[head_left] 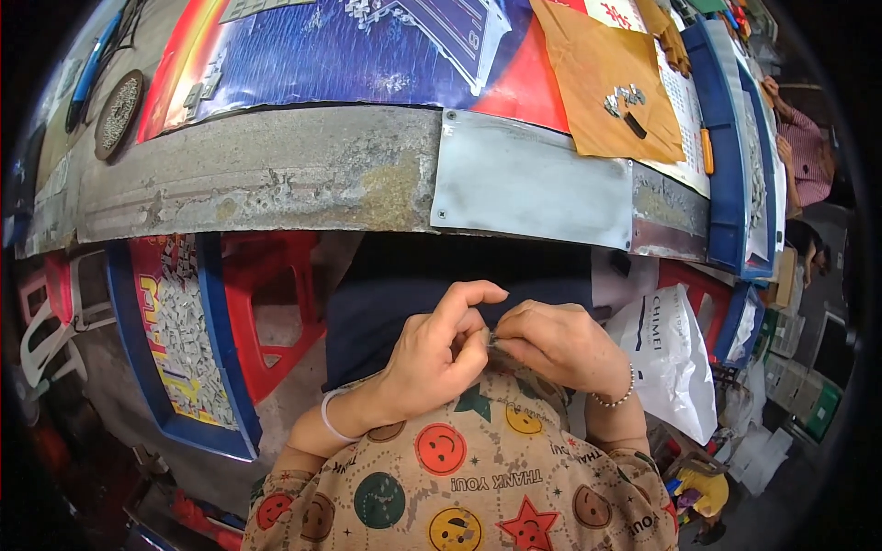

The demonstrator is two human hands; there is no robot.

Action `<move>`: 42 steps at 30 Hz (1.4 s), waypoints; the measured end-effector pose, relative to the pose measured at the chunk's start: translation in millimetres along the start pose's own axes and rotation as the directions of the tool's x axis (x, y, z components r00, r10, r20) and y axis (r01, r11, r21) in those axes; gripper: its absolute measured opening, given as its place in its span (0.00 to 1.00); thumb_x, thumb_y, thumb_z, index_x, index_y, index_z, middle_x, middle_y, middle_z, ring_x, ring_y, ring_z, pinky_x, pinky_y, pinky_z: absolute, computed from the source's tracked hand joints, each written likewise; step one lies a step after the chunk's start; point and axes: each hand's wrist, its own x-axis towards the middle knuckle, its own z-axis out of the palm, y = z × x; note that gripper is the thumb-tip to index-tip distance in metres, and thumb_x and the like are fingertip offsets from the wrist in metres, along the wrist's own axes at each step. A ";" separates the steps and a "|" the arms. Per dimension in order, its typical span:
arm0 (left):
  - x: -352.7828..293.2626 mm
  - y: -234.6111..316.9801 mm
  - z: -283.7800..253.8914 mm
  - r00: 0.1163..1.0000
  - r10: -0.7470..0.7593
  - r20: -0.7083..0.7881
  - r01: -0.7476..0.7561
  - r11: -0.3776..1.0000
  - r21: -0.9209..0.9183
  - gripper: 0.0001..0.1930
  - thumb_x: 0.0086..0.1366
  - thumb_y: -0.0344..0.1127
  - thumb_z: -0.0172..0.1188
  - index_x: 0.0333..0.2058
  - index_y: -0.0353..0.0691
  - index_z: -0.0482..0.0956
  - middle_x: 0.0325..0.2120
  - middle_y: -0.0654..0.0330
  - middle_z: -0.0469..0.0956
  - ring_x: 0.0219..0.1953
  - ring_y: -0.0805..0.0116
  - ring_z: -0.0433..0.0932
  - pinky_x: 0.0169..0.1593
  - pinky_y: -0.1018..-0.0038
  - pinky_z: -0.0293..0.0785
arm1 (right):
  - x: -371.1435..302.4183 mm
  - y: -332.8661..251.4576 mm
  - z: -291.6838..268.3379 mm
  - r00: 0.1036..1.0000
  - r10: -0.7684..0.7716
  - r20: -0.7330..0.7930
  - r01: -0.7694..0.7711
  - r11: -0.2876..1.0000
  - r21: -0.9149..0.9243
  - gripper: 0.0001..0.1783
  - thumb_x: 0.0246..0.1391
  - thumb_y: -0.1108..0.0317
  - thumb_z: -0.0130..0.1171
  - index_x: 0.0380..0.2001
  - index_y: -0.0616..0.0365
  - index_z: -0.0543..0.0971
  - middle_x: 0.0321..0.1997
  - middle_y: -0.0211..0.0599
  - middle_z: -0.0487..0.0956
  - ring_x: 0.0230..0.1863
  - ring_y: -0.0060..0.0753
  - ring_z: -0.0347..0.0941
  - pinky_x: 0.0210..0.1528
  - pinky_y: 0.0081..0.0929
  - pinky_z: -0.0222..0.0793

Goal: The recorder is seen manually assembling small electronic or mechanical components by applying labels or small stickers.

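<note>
My left hand (432, 354) and my right hand (565, 344) meet over my lap, below the front edge of the workbench. The fingers of both are pinched together, thumb tips close to each other. A tiny greyish thing (492, 339) shows between the fingertips, too small to name. My left index finger is raised and bent above the pinch. Beyond the hands, a flat metal plate (533, 184) is screwed to the bench edge (276, 174). On the bench at the right lies a sheet of brown paper (588, 69) with several small shiny metal pieces (625, 97) and a short black piece (635, 125).
At the left a blue tray (248, 404) holds many small metal parts. Red stools (276, 303) stand under the bench. A white plastic bag (675, 358) hangs at my right. Another blue tray (726, 184) and an orange-handled tool (706, 151) lie right. A person (808, 156) sits farther off.
</note>
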 end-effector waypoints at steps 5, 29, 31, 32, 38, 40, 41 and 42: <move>0.5 -4.7 1.5 0.999 -0.012 -0.030 0.011 0.999 -0.033 0.21 0.56 0.20 0.50 0.51 0.36 0.66 0.16 0.63 0.70 0.17 0.77 0.70 0.24 0.79 0.66 | 0.6 0.2 4.7 0.999 -0.035 -0.041 0.031 0.997 -0.075 0.07 0.47 0.76 0.60 0.31 0.61 0.74 0.30 0.39 0.76 0.29 0.41 0.75 0.30 0.31 0.73; -1.6 -0.6 1.0 0.975 -0.219 0.022 0.219 0.955 -0.198 0.16 0.61 0.22 0.53 0.49 0.33 0.70 0.26 0.61 0.79 0.27 0.81 0.76 0.33 0.82 0.72 | -9.9 7.4 18.2 0.873 0.487 0.010 -0.317 0.554 0.770 0.08 0.55 0.80 0.52 0.39 0.69 0.73 0.34 0.33 0.77 0.34 0.17 0.74 0.36 0.15 0.72; -1.4 -5.6 3.3 0.988 -0.157 0.010 0.155 0.966 -0.209 0.16 0.60 0.22 0.53 0.48 0.32 0.71 0.27 0.61 0.79 0.28 0.80 0.77 0.33 0.82 0.73 | -10.5 7.8 18.8 0.862 0.507 0.016 -0.322 0.522 0.790 0.08 0.55 0.80 0.52 0.39 0.69 0.73 0.34 0.33 0.77 0.35 0.16 0.74 0.36 0.15 0.72; -1.0 -5.2 3.2 0.987 -0.158 0.011 0.157 0.966 -0.207 0.16 0.60 0.22 0.53 0.48 0.32 0.71 0.27 0.61 0.79 0.28 0.80 0.77 0.33 0.82 0.73 | -11.3 8.9 19.7 0.861 0.509 0.011 -0.315 0.516 0.797 0.08 0.55 0.80 0.52 0.39 0.69 0.73 0.34 0.33 0.77 0.35 0.16 0.74 0.36 0.15 0.72; 2.2 -5.4 3.8 0.979 -0.204 0.021 0.204 0.958 -0.200 0.16 0.59 0.21 0.54 0.48 0.32 0.72 0.29 0.60 0.80 0.30 0.79 0.78 0.35 0.82 0.74 | -12.3 9.7 27.3 0.862 0.502 -0.073 -0.264 0.566 0.781 0.07 0.55 0.81 0.52 0.38 0.69 0.74 0.34 0.33 0.77 0.35 0.17 0.74 0.35 0.15 0.71; 3.5 -4.3 4.3 0.978 -0.207 0.008 0.205 0.958 -0.200 0.16 0.59 0.21 0.54 0.47 0.32 0.72 0.30 0.59 0.81 0.30 0.79 0.78 0.35 0.82 0.74 | -12.5 9.6 28.0 0.861 0.497 -0.107 -0.251 0.599 0.761 0.07 0.55 0.80 0.52 0.38 0.69 0.74 0.34 0.33 0.77 0.34 0.17 0.74 0.34 0.15 0.71; 3.5 -4.0 4.3 0.978 -0.209 0.008 0.206 0.958 -0.200 0.16 0.59 0.21 0.54 0.47 0.32 0.72 0.30 0.59 0.81 0.30 0.79 0.78 0.35 0.82 0.74 | -12.6 9.5 27.7 0.858 0.502 -0.110 -0.262 0.611 0.747 0.06 0.55 0.80 0.53 0.37 0.69 0.74 0.33 0.33 0.77 0.34 0.17 0.75 0.34 0.15 0.72; 3.4 -3.7 4.4 0.973 -0.230 0.005 0.226 0.953 -0.201 0.16 0.58 0.21 0.54 0.47 0.32 0.72 0.30 0.59 0.81 0.31 0.79 0.79 0.35 0.82 0.74 | -12.7 9.7 27.6 0.855 0.507 -0.112 -0.274 0.623 0.733 0.06 0.56 0.80 0.53 0.37 0.69 0.73 0.33 0.33 0.77 0.34 0.17 0.75 0.34 0.15 0.72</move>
